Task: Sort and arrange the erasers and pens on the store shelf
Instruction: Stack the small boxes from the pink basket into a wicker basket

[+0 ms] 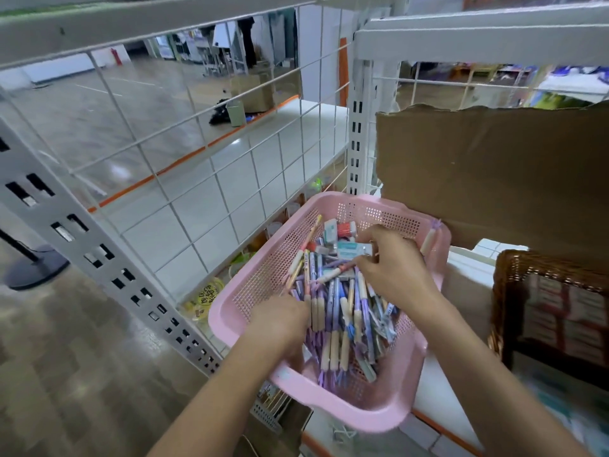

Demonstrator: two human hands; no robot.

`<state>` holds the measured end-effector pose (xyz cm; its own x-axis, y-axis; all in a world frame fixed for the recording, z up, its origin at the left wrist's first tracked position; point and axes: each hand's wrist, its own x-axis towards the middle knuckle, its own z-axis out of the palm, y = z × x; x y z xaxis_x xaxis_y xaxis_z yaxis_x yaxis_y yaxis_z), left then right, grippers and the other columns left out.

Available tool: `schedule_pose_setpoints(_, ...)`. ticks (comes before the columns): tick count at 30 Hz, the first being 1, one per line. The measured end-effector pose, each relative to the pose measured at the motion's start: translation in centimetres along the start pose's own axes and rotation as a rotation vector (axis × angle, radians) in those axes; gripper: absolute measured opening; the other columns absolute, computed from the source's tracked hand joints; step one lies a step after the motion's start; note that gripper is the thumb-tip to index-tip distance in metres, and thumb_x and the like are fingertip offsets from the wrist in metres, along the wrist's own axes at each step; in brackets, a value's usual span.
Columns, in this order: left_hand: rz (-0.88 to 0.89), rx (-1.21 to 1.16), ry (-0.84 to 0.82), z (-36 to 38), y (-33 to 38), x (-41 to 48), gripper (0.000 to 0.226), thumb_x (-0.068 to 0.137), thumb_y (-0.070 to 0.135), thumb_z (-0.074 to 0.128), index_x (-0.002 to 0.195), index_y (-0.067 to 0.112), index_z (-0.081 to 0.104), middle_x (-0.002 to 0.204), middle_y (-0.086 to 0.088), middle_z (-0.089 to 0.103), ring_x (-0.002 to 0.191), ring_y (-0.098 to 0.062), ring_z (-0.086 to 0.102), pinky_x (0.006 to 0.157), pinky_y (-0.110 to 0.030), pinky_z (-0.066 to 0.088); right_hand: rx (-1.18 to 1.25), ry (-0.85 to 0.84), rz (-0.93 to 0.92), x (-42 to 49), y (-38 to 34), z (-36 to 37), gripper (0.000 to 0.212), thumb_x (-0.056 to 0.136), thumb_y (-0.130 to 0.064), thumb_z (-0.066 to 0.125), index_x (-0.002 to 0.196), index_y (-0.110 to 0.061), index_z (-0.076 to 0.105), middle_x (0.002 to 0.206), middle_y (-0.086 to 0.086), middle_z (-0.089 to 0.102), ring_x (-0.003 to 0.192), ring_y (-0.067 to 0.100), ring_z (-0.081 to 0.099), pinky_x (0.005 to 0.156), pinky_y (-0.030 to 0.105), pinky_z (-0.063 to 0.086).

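On the store shelf [436, 405] a pink basket [346, 414] is seen, lower centre. The pens [333, 324] lie near-to-far; erasers [354, 250] are heaped just beyond the right hand [395, 275], which pinches a crosswise pen [333, 273]. Of the left hand [280, 316] the grip cannot be told.

The pens [339, 311], with purple, blue and beige barrels, lie heaped mostly lengthwise across the middle and near end of the pink basket [263, 278]. The erasers [333, 230], small teal, white and red blocks, cluster at its far end.
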<state>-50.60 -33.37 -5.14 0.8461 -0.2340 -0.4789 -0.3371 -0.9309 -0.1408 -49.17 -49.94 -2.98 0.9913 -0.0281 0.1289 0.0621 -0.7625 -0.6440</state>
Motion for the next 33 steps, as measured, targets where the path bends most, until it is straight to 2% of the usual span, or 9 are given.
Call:
schedule_pose_setpoints(5,-0.027,-0.014,0.014,-0.6,-0.5,-0.2,0.034,0.070,0.038,0.079,0.093,0.016,0.068,0.083,0.004,0.061,0.073,-0.012,0.055,0.065,-0.025,0.048,0.139,0.021,-0.022,-2.5,0.5,-0.7,0.026,0.089,-0.013,0.060,0.114,-0.018,0.063,0.084,0.006,0.068,0.068,0.014,0.060,0.060,0.022,0.044)
schedule_pose_setpoints(10,-0.094,-0.270,0.345,-2.4,-0.4,-1.4,0.030,0.086,0.043,0.062,0.085,0.013,0.064,0.080,-0.001,0.066,0.061,-0.012,0.053,0.060,-0.026,0.048,0.378,0.023,0.044,-4.6,2.2,-1.8,0.027,0.091,-0.009,0.053,0.098,-0.034,0.061,0.095,0.000,0.067,0.080,0.017,0.068,0.075,0.043,0.057)
schedule_pose_setpoints(15,0.101,-0.935,0.535,-4.0,3.4,-3.2,0.008,0.091,0.029,0.060,0.090,0.021,0.059,0.081,0.005,0.066,0.068,-0.009,0.067,0.066,-0.031,0.055,0.737,0.007,0.148,-7.3,3.8,-4.4,0.036,0.097,-0.002,0.043,0.112,-0.030,0.060,0.113,0.002,0.063,0.097,0.014,0.066,0.073,0.028,0.058)
schedule_pose_setpoints(16,0.150,-1.117,0.512,-4.0,4.5,-3.3,0.002,0.092,0.022,0.059,0.094,0.020,0.059,0.084,0.003,0.065,0.068,-0.009,0.069,0.067,-0.030,0.056,0.803,0.028,0.165,-7.8,4.3,-5.0,0.036,0.096,0.000,0.043,0.112,-0.028,0.059,0.111,0.004,0.064,0.096,0.016,0.067,0.073,0.029,0.058)
schedule_pose_setpoints(19,0.326,-1.430,0.350,-4.1,7.9,-3.5,0.022,0.094,0.005,0.053,0.105,0.023,0.060,0.092,-0.001,0.063,0.072,-0.010,0.070,0.075,-0.027,0.058,0.927,0.153,0.232,-9.5,5.8,-6.9,0.030,0.092,0.004,0.051,0.110,-0.018,0.060,0.097,0.008,0.067,0.087,0.020,0.069,0.072,0.033,0.059)
schedule_pose_setpoints(23,0.499,-1.441,0.278,-4.4,12.4,-3.2,0.027,0.089,-0.003,0.057,0.099,0.019,0.069,0.093,0.001,0.073,0.084,-0.010,0.067,0.081,-0.027,0.054,0.971,0.261,0.322,-12.0,8.4,-9.1,0.022,0.091,-0.001,0.056,0.110,-0.011,0.062,0.098,0.015,0.069,0.084,0.020,0.070,0.067,0.024,0.058)
schedule_pose_setpoints(26,0.487,-1.461,0.301,-4.3,15.4,-2.4,0.019,0.084,0.004,0.066,0.093,0.021,0.067,0.089,0.001,0.073,0.087,-0.014,0.067,0.078,-0.029,0.054,1.013,0.317,0.389,-13.7,10.4,-10.2,0.024,0.094,-0.005,0.053,0.114,-0.014,0.063,0.101,0.013,0.068,0.090,0.027,0.069,0.076,0.036,0.059)
schedule_pose_setpoints(29,0.493,-1.458,0.215,-4.3,17.9,-2.1,0.030,0.082,0.010,0.067,0.108,0.021,0.060,0.103,-0.011,0.068,0.096,-0.025,0.065,0.083,-0.038,0.055,1.028,0.367,0.411,-15.1,12.0,-11.2,0.026,0.096,-0.006,0.048,0.110,-0.019,0.066,0.103,0.007,0.069,0.092,0.021,0.070,0.077,0.038,0.058)
schedule_pose_setpoints(33,0.554,-1.474,0.103,-4.0,19.9,-2.0,0.030,0.089,-0.005,0.055,0.101,0.022,0.062,0.097,-0.004,0.068,0.090,-0.012,0.069,0.071,-0.023,0.055,1.011,0.394,0.460,-17.0,13.4,-12.3,0.026,0.095,-0.002,0.048,0.110,-0.016,0.063,0.103,0.004,0.069,0.092,0.017,0.069,0.076,0.033,0.059)
